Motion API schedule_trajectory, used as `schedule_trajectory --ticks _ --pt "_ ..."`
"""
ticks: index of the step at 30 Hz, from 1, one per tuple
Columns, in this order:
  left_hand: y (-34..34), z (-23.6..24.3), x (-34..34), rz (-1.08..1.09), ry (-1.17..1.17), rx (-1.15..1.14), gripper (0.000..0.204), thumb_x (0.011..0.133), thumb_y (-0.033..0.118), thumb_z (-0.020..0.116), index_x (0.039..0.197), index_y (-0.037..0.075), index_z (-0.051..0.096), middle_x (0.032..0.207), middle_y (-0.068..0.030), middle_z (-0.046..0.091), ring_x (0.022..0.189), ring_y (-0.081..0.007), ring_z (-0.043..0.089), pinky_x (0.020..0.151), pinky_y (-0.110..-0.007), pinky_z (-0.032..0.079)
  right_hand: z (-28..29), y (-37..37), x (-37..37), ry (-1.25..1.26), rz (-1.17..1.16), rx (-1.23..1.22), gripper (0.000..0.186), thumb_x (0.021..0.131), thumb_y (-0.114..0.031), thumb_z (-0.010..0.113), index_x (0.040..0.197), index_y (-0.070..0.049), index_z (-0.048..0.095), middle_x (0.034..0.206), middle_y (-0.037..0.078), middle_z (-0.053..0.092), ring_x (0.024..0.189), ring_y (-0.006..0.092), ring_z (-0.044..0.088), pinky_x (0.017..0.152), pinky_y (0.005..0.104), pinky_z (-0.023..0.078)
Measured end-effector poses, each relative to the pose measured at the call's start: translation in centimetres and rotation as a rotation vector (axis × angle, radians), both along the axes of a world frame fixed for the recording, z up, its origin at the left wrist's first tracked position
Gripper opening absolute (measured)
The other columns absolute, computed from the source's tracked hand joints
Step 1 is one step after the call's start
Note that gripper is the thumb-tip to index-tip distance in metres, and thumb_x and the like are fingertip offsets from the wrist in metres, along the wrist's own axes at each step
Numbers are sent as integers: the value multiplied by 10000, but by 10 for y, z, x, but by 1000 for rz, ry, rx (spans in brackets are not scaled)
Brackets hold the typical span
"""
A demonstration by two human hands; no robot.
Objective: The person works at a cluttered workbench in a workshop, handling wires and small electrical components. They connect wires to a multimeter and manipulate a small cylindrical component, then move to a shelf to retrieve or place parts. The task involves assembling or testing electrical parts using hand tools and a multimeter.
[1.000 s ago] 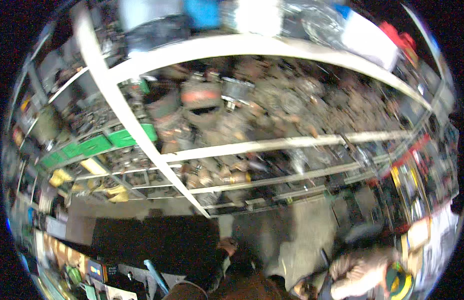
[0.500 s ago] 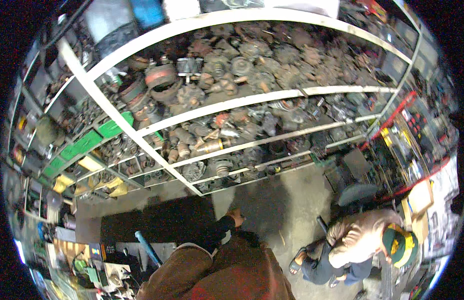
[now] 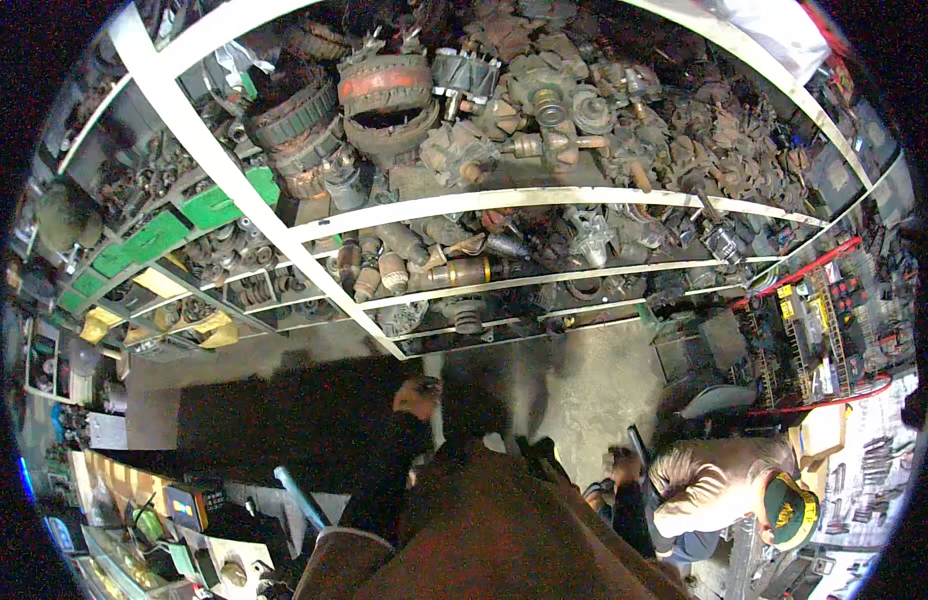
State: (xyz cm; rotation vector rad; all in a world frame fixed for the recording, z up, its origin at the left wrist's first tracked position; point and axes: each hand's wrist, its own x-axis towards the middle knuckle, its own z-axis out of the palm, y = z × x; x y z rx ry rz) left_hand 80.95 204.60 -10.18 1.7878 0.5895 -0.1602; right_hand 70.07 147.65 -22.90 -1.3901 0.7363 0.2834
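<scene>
My left hand (image 3: 417,397) hangs low in front of me over a dark patch of floor, on a dark sleeve. It looks loosely open, with nothing visible in it, though the fingers are dim. What appears to be my right hand (image 3: 621,464) is lower right, close to a crouching person (image 3: 719,485) in a light shirt and green-and-yellow cap; its fingers are too small and dark to read. Ahead stands a white-framed rack (image 3: 464,212) piled with used machine parts, among them a red-banded ring-shaped stator (image 3: 386,90). Neither hand touches the rack.
Green-fronted bins (image 3: 224,203) run along the left. A blue tube-like bar (image 3: 299,497) stands near my left side, beside a cluttered bench (image 3: 239,565). At right are a red-edged rack (image 3: 804,290), a dark stool seat (image 3: 719,400) and a cardboard box (image 3: 822,432).
My view has come closer to the rack, so its parts look larger. My left hand has swung leftward in view. A hand now shows at lower right; the crouching person stays low.
</scene>
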Motion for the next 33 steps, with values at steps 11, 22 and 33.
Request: schedule_trajectory --ticks 11,22,33 --pt "84 -24 -49 572 -114 -267 196 917 161 709 1071 39 712 928 -80 720 705 -193 665 580 -360 569 56 94 181 -818 1578 -1154 237 955 -183 554 1059 -72 736 1102 113 739 947 290 695 808 420 564" --pt "147 42 -94 972 -219 -75 232 899 147 709 1090 18 739 929 -26 708 769 -138 621 669 -283 496 152 397 290 -596 1447 -605 320 917 -325 650 1064 -45 699 1083 190 701 995 353 673 851 456 527" --pt "203 78 -9 830 -412 -160 178 917 32 669 1085 -7 712 1076 -57 719 957 -156 641 892 -292 503 145 534 278 -791 1697 -370 309 880 -248 664 1133 -72 685 1028 204 706 944 369 675 870 464 531"
